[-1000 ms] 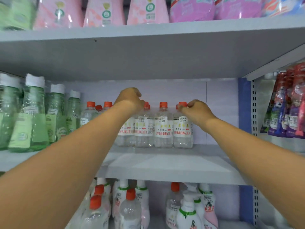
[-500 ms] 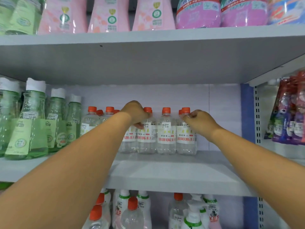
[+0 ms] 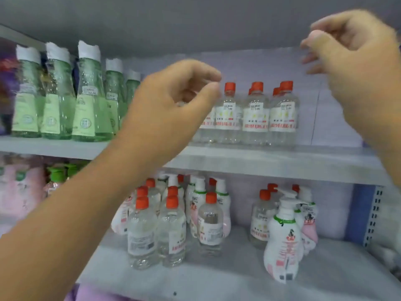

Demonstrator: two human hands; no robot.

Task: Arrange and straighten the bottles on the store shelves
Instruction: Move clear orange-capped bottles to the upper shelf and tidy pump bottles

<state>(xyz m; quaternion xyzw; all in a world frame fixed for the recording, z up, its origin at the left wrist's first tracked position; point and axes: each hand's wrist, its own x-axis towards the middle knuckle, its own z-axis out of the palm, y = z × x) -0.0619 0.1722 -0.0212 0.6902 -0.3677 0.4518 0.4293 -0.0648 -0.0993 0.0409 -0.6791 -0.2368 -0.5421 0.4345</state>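
Observation:
Clear bottles with orange caps (image 3: 256, 111) stand in a tight row on the middle shelf (image 3: 282, 164). My left hand (image 3: 171, 109) hovers in front of the row's left end, fingers loosely curled, holding nothing. My right hand (image 3: 355, 59) is raised at the upper right, clear of the bottles, fingers apart and empty. On the lower shelf (image 3: 217, 276) stand more clear orange-capped bottles (image 3: 156, 231), one (image 3: 210, 224) turned sideways, and a white pump bottle (image 3: 283, 240) near the front.
Tall green bottles with white caps (image 3: 86, 101) fill the middle shelf's left side. Pink and white bottles (image 3: 195, 198) crowd the back of the lower shelf. Pink packs (image 3: 19, 187) sit at lower left. A perforated shelf upright (image 3: 373, 213) stands at right.
Both hands have come off the orange-capped bottles on the middle shelf and pulled back toward me. The view has dropped, bringing the lower shelf into sight.

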